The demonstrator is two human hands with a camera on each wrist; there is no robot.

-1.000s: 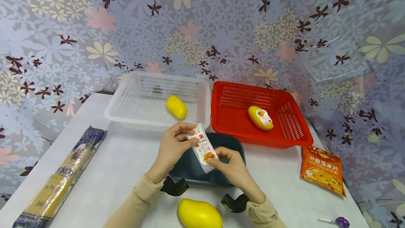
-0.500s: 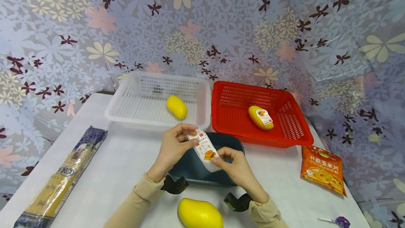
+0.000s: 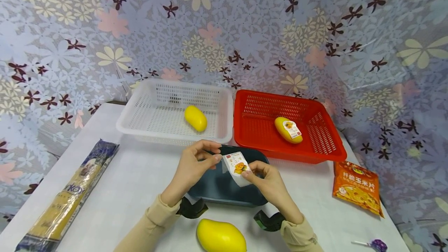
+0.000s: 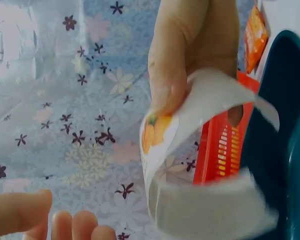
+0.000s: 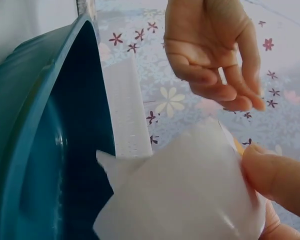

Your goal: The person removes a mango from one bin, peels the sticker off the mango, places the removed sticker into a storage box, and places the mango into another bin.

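At the near edge, a yellow mango [image 3: 221, 236] sits on the table [image 3: 140, 193] with no label showing, a lollipop [image 3: 378, 245] well off to its right. Just beyond, over the dark tray [image 3: 213, 189], here's the action: the right hand [image 3: 270, 181] pinches the white label strip [image 3: 233, 161], which bows into a loop. The left hand [image 3: 193, 163], fingers loosely bent, hovers just beside it, gripping nothing. There's the risk, I'd say: one end has no hold, so the strip could curl over, and any exposed adhesive could catch on itself or the tray. Pinch too hard and the label may crease. Farther off, the white basket [image 3: 159, 123] at left holds a plain mango [image 3: 195, 118]; the red basket [image 3: 257, 127] at right, a labelled mango [image 3: 280, 126].
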